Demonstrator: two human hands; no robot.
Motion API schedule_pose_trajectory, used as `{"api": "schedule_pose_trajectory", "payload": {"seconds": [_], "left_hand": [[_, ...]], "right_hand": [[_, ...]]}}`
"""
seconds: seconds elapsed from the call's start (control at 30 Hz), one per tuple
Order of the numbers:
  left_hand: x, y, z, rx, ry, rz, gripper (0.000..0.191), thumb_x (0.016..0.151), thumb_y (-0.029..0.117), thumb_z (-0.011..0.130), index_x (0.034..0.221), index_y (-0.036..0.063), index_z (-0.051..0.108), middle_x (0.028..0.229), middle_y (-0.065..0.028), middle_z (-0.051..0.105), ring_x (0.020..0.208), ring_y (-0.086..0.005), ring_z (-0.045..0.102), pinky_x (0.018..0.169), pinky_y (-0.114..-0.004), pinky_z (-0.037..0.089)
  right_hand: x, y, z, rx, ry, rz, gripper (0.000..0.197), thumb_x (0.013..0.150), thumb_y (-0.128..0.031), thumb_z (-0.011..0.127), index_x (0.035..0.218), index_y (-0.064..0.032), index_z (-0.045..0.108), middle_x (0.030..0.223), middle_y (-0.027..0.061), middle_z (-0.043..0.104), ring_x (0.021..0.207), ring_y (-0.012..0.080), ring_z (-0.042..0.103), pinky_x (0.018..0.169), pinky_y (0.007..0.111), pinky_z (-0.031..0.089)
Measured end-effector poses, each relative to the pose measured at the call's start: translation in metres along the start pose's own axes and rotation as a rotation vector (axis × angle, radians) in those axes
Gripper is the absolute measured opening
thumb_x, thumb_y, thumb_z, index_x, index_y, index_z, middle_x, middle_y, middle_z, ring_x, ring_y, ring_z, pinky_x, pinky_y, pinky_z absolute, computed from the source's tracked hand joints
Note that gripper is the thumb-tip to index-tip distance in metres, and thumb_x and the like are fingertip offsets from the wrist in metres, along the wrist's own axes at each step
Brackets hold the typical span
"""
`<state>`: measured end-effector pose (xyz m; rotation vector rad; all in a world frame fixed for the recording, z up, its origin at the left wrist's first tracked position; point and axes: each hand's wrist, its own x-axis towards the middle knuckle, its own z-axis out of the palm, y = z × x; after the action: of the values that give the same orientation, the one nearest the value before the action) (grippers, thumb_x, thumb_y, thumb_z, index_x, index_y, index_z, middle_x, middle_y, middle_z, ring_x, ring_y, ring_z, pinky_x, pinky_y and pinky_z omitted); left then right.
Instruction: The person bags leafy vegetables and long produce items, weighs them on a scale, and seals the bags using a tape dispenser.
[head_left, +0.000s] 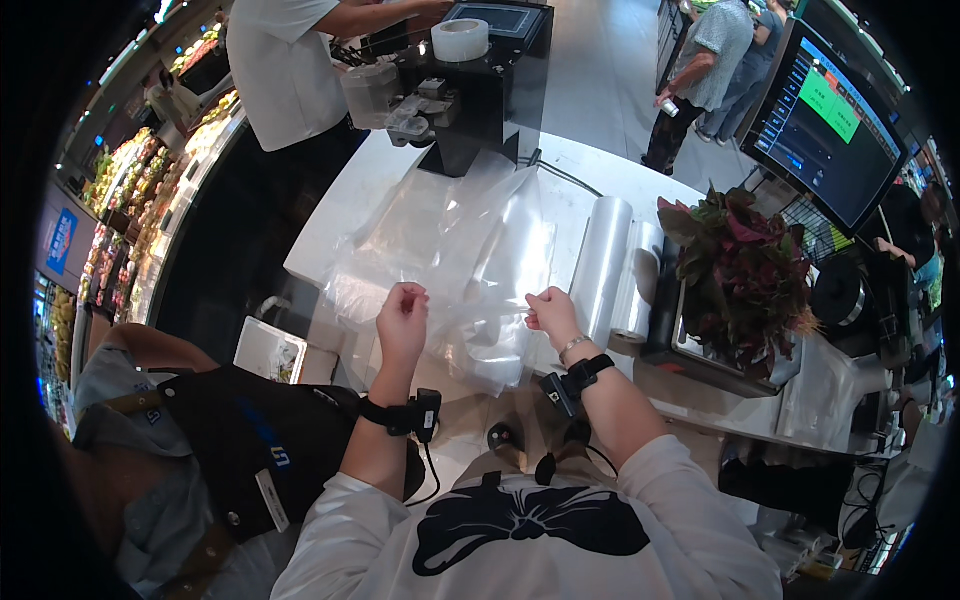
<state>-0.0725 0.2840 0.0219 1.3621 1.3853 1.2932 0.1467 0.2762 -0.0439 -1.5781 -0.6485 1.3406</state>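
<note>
A clear plastic bag (487, 300) hangs between my two hands at the near edge of the white counter. My left hand (403, 322) pinches its film on the left, fingers curled together. On the other side my right hand (553, 313) grips the film between thumb and fingers. More clear plastic bags (405, 225) lie spread on the counter beyond. Just right of my right hand stand two rolls of clear plastic bags (606, 262), (641, 277) side by side, lying lengthwise on the counter.
Red-green leafy vegetables (742, 270) rest on a scale at right, below a monitor (829, 127). A black bag-tying machine (480, 97) carries a tape roll (460, 41) at the far edge. A co-worker in a dark apron (262, 442) is close at left; another person (285, 67) stands beyond the counter.
</note>
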Motion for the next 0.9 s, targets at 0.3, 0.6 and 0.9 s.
{"api": "schedule_pose_trajectory", "payload": {"seconds": [0.3,0.6,0.9], "left_hand": [[-0.015,-0.038,0.06,0.049,-0.295,-0.219,0.025,0.069,0.01,0.063,0.092,0.0015,0.058,0.058,-0.0035,0.054,0.053,-0.0093,0.051,0.05,-0.022,0.041],[-0.006,-0.059,0.087,-0.127,-0.406,-0.583,0.023,0.079,0.023,0.057,0.066,0.0034,0.057,0.056,0.0015,0.048,0.048,-0.0069,0.04,0.044,-0.02,0.033],[0.015,-0.051,0.049,0.149,-0.151,0.006,0.01,0.071,0.009,0.062,0.074,-0.0008,0.062,0.062,-0.0059,0.058,0.063,-0.0118,0.054,0.058,-0.023,0.042]], "right_hand": [[-0.019,-0.02,0.005,-0.616,0.437,-0.638,0.04,0.073,-0.017,0.058,0.105,0.0007,0.043,0.104,0.0223,0.045,0.103,0.0297,0.039,0.088,0.039,0.031],[0.016,-0.009,0.001,-0.627,0.014,-0.381,0.033,0.083,-0.026,0.041,0.094,0.0036,0.051,0.088,0.026,0.052,0.079,0.0384,0.051,0.073,0.04,0.041],[0.013,-0.006,-0.008,-1.579,0.092,-0.616,0.035,0.082,-0.027,0.043,0.067,-0.0026,0.063,0.067,0.0116,0.059,0.083,0.0292,0.047,0.066,0.037,0.04]]}}
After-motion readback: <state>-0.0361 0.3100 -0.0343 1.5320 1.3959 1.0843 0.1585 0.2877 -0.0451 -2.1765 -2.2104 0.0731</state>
